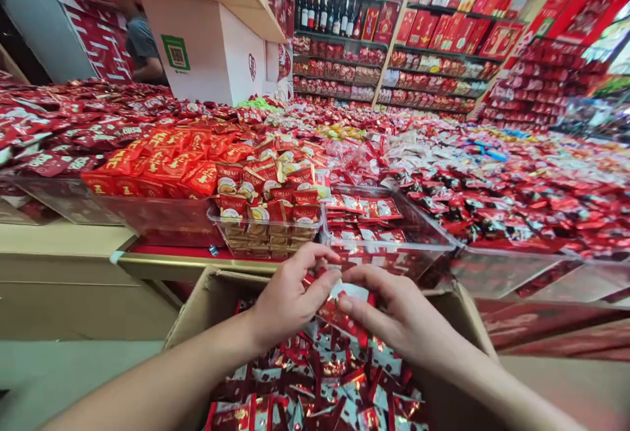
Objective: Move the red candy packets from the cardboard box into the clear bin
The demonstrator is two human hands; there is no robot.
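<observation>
My left hand and my right hand meet above an open cardboard box. Between them are red and white candy packets, gripped by the thumbs and fingers of both hands; how many I cannot tell. Many similar red and silver-white packets fill the box below. Just beyond my fingers stands a clear plastic bin, partly filled with red and white packets lying in rows. Left of it, another clear bin holds upright red and gold packets marked "DURIAN".
Bright red packets heap over a bin at the left; dark red ones fill bins at the right. A white pillar with a QR sign rises behind. Shelves hold bottles and boxes. A person is at the far left.
</observation>
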